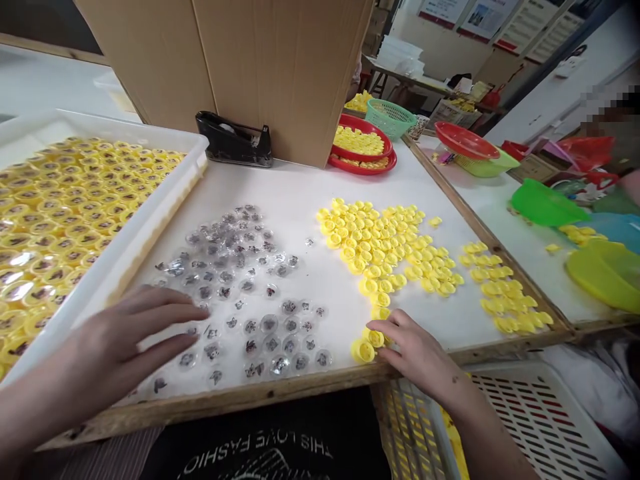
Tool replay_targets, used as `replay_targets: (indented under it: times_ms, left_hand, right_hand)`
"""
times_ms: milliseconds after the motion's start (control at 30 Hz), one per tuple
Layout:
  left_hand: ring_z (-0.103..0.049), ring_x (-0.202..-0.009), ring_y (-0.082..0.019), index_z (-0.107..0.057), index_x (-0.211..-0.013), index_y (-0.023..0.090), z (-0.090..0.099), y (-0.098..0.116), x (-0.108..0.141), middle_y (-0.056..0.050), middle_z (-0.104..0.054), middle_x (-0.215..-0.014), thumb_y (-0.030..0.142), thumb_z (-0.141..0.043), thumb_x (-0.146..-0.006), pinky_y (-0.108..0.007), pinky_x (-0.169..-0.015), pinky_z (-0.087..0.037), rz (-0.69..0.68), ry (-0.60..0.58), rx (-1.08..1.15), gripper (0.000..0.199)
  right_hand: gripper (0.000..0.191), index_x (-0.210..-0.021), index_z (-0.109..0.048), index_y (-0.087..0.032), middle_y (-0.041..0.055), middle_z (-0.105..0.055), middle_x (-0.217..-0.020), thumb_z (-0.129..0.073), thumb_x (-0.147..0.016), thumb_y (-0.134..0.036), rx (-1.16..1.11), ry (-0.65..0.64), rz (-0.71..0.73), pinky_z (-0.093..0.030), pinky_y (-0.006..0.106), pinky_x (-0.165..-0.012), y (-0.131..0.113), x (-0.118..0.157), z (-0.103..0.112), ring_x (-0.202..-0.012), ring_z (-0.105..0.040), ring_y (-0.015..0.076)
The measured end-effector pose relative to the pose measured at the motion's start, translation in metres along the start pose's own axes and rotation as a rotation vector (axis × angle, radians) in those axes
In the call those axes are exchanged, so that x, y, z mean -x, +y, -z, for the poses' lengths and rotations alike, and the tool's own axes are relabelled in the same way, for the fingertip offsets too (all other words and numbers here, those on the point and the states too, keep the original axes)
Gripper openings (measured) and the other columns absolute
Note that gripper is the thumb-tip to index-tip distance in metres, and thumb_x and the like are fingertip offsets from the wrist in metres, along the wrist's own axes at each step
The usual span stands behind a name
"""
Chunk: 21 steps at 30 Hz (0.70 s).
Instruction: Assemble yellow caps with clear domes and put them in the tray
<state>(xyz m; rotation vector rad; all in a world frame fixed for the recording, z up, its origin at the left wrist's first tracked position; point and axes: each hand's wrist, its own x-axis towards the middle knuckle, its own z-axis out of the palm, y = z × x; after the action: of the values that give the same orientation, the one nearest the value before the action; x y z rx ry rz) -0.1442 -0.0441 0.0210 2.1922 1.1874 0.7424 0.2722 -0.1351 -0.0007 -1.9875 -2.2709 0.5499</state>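
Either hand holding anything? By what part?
Nothing gripped. Left hand lies open over clear plastic domes; right hand's fingertips touch yellow plastic caps, without a visible hold.

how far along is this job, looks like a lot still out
Partway, it seems. Done: the filled yellow caps packed in the white plastic tray. In hand: the left hand is over the loose clear domes, the right hand at the loose yellow caps. Left: both loose spreads on the white board.
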Motion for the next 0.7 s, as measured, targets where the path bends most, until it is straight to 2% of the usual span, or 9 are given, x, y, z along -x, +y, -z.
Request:
replay_targets:
  times_ms: [67, 133, 233, 300, 367, 433, 533, 600, 700]
  left_hand:
    - [-0.06, -0.091, -0.021, -0.071, -0.094, 0.036, -0.021, 0.011, -0.015, 0.001, -0.068, -0.095, 0.036, -0.063, -0.077, -0.032, -0.08, -0.047, -0.032, -0.106, -0.055, 0.019]
    - [-0.061, -0.089, -0.021, -0.071, -0.093, 0.03, -0.04, 0.021, -0.028, -0.003, -0.068, -0.094, 0.036, -0.06, -0.079, -0.031, -0.077, -0.048, -0.006, -0.177, -0.024, 0.019]
    - [-0.061, -0.083, -0.02, -0.069, -0.095, 0.024, -0.064, 0.033, -0.043, -0.005, -0.068, -0.094, 0.036, -0.056, -0.082, -0.031, -0.071, -0.048, 0.19, -0.227, 0.107, 0.022]
    - [-0.063, -0.079, -0.02, -0.065, -0.106, 0.022, -0.078, 0.039, -0.051, -0.007, -0.067, -0.098, 0.038, -0.055, -0.084, -0.031, -0.069, -0.05, 0.367, -0.244, 0.32, 0.029]
    - [-0.064, -0.081, -0.019, -0.056, -0.119, 0.02, -0.091, 0.043, -0.059, -0.009, -0.065, -0.103, 0.041, -0.054, -0.085, -0.033, -0.072, -0.052, 0.501, -0.257, 0.699, 0.04]
    - [-0.065, -0.082, -0.018, -0.053, -0.123, 0.017, -0.101, 0.044, -0.066, -0.01, -0.064, -0.101, 0.039, -0.055, -0.086, -0.031, -0.073, -0.053, 0.557, -0.268, 1.105, 0.043]
    - [-0.065, -0.078, -0.014, -0.06, -0.107, 0.012, -0.108, 0.038, -0.072, -0.01, -0.065, -0.093, 0.029, -0.06, -0.084, -0.024, -0.071, -0.053, 0.573, -0.212, 1.427, 0.029]
    - [-0.066, -0.077, -0.014, -0.061, -0.102, 0.012, -0.106, 0.031, -0.073, -0.009, -0.065, -0.092, 0.025, -0.061, -0.084, -0.022, -0.069, -0.054, 0.601, -0.128, 1.475, 0.022]
    - [-0.067, -0.073, -0.015, -0.057, -0.106, 0.016, -0.101, 0.02, -0.073, -0.008, -0.065, -0.094, 0.024, -0.058, -0.086, -0.023, -0.064, -0.054, 0.629, -0.011, 1.478, 0.022]
  right_hand:
    - [0.033, -0.104, -0.062, -0.026, 0.0035, -0.052, -0.09, -0.052, -0.077, -0.009, 0.008, 0.012, 0.035, -0.049, 0.031, -0.072, -0.002, -0.008, -0.004, -0.081, -0.057, 0.019]
    - [0.031, -0.102, -0.062, -0.024, 0.0035, -0.052, -0.088, -0.051, -0.078, -0.008, 0.013, 0.035, 0.059, -0.049, 0.031, -0.071, -0.005, -0.021, -0.006, -0.079, -0.057, 0.0187]
    - [0.029, -0.103, -0.062, -0.022, 0.0048, -0.051, -0.09, -0.051, -0.08, -0.009, 0.001, 0.104, 0.121, -0.048, 0.033, -0.071, -0.021, -0.046, -0.003, -0.079, -0.056, 0.019]
    - [0.028, -0.106, -0.061, -0.022, 0.0051, -0.051, -0.093, -0.054, -0.081, -0.011, -0.058, 0.154, 0.208, -0.048, 0.032, -0.072, -0.04, -0.065, 0.004, -0.08, -0.056, 0.0183]
    - [0.029, -0.108, -0.06, -0.022, 0.0042, -0.051, -0.095, -0.056, -0.081, -0.013, -0.149, 0.182, 0.32, -0.048, 0.03, -0.072, -0.064, -0.083, 0.011, -0.079, -0.056, 0.016]
    - [0.03, -0.11, -0.06, -0.022, 0.0031, -0.052, -0.095, -0.059, -0.081, -0.014, -0.239, 0.182, 0.422, -0.047, 0.028, -0.072, -0.086, -0.097, 0.017, -0.077, -0.055, 0.0138]
    - [0.032, -0.11, -0.059, -0.022, 0.0018, -0.054, -0.092, -0.064, -0.079, -0.015, -0.344, 0.17, 0.446, -0.047, 0.026, -0.068, -0.101, -0.11, 0.018, -0.076, -0.056, 0.0129]
    - [0.03, -0.106, -0.059, -0.021, 0.0018, -0.056, -0.091, -0.067, -0.077, -0.016, -0.356, 0.164, 0.374, -0.047, 0.026, -0.066, -0.098, -0.113, 0.012, -0.073, -0.056, 0.0128]
    - [0.021, -0.098, -0.061, -0.019, 0.0035, -0.057, -0.092, -0.066, -0.078, -0.017, -0.196, 0.098, 0.272, -0.048, 0.029, -0.067, -0.086, -0.11, -0.002, -0.072, -0.057, 0.0142]
